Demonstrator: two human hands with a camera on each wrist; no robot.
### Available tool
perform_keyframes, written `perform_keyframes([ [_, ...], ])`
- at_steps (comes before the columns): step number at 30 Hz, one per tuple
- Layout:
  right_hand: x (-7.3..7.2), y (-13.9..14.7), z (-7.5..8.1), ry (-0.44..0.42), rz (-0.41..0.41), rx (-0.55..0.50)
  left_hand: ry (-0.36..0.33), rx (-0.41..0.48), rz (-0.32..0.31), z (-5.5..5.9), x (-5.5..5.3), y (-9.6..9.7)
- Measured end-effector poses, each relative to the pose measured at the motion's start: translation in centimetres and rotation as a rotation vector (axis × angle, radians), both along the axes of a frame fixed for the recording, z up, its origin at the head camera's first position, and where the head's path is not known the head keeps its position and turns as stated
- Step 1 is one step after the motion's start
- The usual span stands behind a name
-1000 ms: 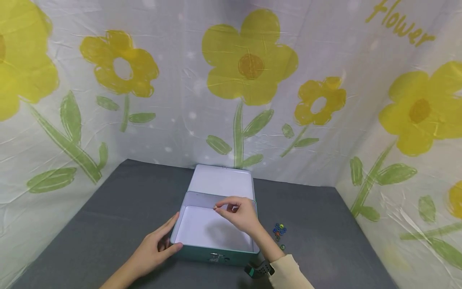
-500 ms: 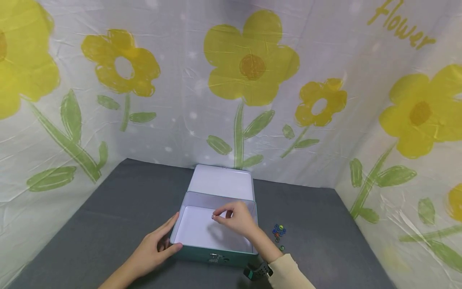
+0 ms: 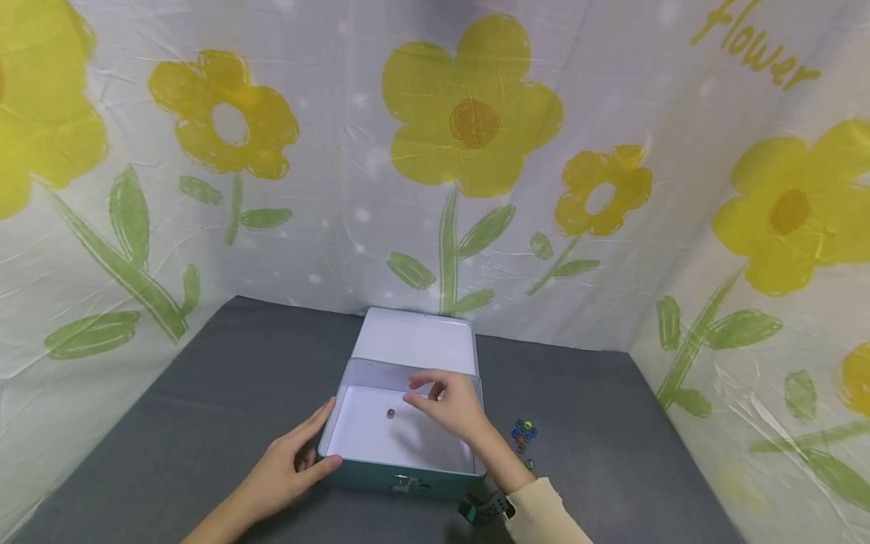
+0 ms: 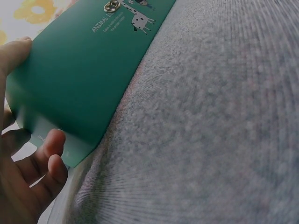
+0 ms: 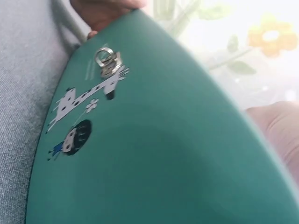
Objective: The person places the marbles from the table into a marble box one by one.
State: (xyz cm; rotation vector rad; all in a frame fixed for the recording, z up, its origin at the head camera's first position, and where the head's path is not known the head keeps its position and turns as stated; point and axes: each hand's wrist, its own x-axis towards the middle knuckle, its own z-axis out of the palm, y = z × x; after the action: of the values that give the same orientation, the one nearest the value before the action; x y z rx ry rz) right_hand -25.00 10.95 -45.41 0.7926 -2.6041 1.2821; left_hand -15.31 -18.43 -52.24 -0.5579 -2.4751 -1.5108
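A teal-green tin box (image 3: 367,474) with a white inside stands on the table, its lid (image 3: 416,337) folded back. My left hand (image 3: 288,462) holds the box's near left corner, thumb at the front and fingers along the left side; the left wrist view shows the thumb (image 4: 16,51) at the top edge. Over the inside of the box is my right hand (image 3: 448,408), thumb and forefinger apart with nothing between them. A small round reddish marble (image 3: 390,413) lies on the box floor, left of those fingertips. In the right wrist view the box front mostly hides this hand (image 5: 280,126).
Several small blue, yellow, orange and green marbles (image 3: 524,432) lie right of the box, beside my right forearm. A metal clasp (image 3: 404,483) sits on the box front. Flower-print cloth (image 3: 326,227) closes off the grey table's (image 3: 578,423) back and sides.
My right thumb and forefinger have parted and let go of the reddish marble, now on the box floor. The right hand has risen slightly; the left hand keeps its place on the box.
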Motion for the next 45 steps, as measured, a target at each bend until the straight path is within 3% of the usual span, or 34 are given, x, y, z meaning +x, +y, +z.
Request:
perform_keyframes([
  [7,0.7,1.5,0.6,0.037,-0.020,-0.077,0.016,-0.001,0.008,0.1,0.1,0.1],
  [18,1.7,4.9,0.2,0.015,-0.082,-0.113,0.011,-0.016,0.012,0.1,-0.2,-0.2],
  [30,2.8,11.6,-0.9,0.085,-0.183,-0.213,0.010,-0.003,0.002,-0.3,0.0,-0.1],
  [37,3.8,14.9,-1.4,0.115,-0.303,-0.158,0.002,0.001,-0.004,-0.5,0.2,0.0],
  [45,4.0,17.1,-2.4,0.071,-0.418,-0.082,0.004,0.006,0.004,-0.3,0.1,0.1],
])
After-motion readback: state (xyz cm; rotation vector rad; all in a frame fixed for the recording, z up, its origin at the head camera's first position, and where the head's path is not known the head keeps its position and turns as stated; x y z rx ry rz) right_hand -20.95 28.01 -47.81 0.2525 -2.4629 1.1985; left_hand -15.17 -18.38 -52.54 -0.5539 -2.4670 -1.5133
